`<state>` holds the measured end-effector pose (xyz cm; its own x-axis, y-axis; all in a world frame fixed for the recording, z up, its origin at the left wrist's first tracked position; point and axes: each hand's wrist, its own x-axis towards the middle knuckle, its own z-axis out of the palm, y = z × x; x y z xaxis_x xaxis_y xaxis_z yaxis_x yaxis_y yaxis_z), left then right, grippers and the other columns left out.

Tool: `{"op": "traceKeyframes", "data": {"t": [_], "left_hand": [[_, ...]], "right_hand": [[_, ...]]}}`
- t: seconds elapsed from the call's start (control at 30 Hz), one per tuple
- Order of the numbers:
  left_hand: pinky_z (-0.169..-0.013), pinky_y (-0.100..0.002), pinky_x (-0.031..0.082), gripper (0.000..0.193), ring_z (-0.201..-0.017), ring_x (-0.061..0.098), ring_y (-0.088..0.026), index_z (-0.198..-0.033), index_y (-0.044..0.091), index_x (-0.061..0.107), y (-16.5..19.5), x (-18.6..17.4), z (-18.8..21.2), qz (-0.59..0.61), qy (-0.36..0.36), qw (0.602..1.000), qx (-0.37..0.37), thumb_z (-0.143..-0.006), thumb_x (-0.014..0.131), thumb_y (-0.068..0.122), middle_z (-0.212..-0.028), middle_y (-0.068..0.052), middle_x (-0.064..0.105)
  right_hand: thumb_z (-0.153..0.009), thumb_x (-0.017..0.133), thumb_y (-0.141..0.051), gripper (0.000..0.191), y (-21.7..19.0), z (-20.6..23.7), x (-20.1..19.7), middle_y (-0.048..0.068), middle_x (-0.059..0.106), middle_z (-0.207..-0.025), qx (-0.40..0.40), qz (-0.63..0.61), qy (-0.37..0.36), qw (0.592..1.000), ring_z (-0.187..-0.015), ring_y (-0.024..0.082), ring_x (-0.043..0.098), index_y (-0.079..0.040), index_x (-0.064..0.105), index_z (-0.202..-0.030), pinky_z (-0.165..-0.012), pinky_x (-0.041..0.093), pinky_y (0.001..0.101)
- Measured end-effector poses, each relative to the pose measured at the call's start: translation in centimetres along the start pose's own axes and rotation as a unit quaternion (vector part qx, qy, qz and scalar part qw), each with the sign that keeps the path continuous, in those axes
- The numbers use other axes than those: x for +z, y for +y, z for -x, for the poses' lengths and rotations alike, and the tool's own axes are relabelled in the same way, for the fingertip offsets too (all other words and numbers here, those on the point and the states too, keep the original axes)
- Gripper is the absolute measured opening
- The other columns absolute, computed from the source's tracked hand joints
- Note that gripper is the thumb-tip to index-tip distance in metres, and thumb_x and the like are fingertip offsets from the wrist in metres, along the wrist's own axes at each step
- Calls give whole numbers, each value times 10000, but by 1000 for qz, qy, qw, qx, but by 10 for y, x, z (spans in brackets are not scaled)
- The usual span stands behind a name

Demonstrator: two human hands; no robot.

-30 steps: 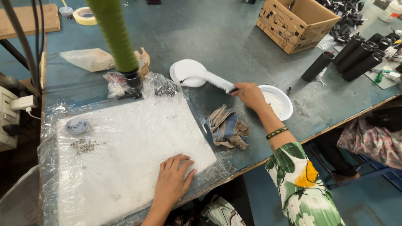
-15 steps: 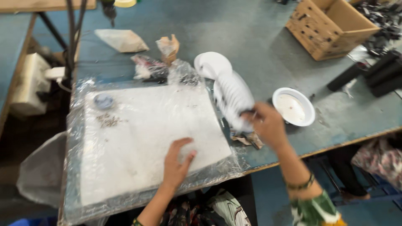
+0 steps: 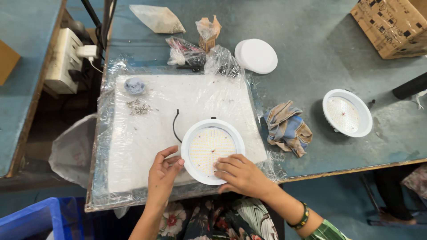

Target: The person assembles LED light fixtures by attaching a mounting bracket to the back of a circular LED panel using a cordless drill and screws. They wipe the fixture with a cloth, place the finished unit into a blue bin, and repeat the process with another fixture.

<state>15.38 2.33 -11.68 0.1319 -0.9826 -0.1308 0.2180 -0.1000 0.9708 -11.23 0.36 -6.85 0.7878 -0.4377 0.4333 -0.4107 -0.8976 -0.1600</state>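
A round white lamp housing with a yellow grid of small lights (image 3: 211, 149) lies face up on a white plastic-wrapped board (image 3: 147, 133). My left hand (image 3: 163, 174) touches its lower left rim with fingers spread. Over its lower right rim rests my right hand (image 3: 242, 174), fingertips on the light panel. A thin black wire (image 3: 175, 124) curls on the board beside the housing. A second, similar housing (image 3: 347, 112) sits on the blue-green table to the right.
A crumpled rag (image 3: 287, 127) lies right of the board. A white round cover (image 3: 255, 55), plastic bags (image 3: 191, 51), small screws (image 3: 138, 106), a small round cap (image 3: 134, 85), a cardboard box (image 3: 391, 24), a power strip (image 3: 66, 60) and a blue crate (image 3: 31, 220) surround the work area.
My right hand carried a lamp housing from the table onto the board and laid it face up. The left hand moved from flat on the board to the housing's rim.
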Motion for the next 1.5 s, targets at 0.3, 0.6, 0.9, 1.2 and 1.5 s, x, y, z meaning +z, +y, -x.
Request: {"op": "traceKeyframes", "data": {"t": [0.3,0.6,0.9,1.2,1.5], "left_hand": [[-1036,-393,521,446,-1236,627,-272,-1342,61,608,52,19,-1,-109,-3,988,113,-965,635,296,-1349,-178,630],[-1232,-499,268,845,-1514,348,-402,-1586,10,273,44,110,-4,383,-257,883,-88,-1007,353,621,-1635,-265,347],[-1290,-466,281,1066,-1654,151,-430,-1671,4,119,21,210,63,-18,-406,891,201,-996,336,799,-1773,-307,6],[-1277,-560,298,1018,-1635,254,-453,-1685,66,111,6,170,91,34,-502,860,81,-998,404,757,-1759,-273,214],[-1235,-557,276,910,-1562,254,-412,-1641,129,141,29,175,36,352,-308,878,-97,-977,368,707,-1709,-207,228]], "right_hand": [[-830,747,-416,572,89,56,-39,215,629,-1373,331,284,134,890,-1269,392,544,-107,649,-1301,-1045,367,535],[-1080,597,-338,409,62,81,10,51,635,-989,534,-254,482,647,-782,133,595,8,634,-1293,-634,463,270],[-960,506,-422,503,-37,58,18,101,673,-907,344,-635,550,419,-684,190,632,-125,509,-1366,-602,539,332],[-1212,494,-448,406,-5,107,4,109,634,-935,392,-593,600,367,-764,241,653,-44,539,-1214,-557,524,382],[-1078,399,-458,640,-22,78,-16,190,559,-1443,256,-654,583,410,-1236,297,596,3,423,-1522,-1020,523,431]]}}
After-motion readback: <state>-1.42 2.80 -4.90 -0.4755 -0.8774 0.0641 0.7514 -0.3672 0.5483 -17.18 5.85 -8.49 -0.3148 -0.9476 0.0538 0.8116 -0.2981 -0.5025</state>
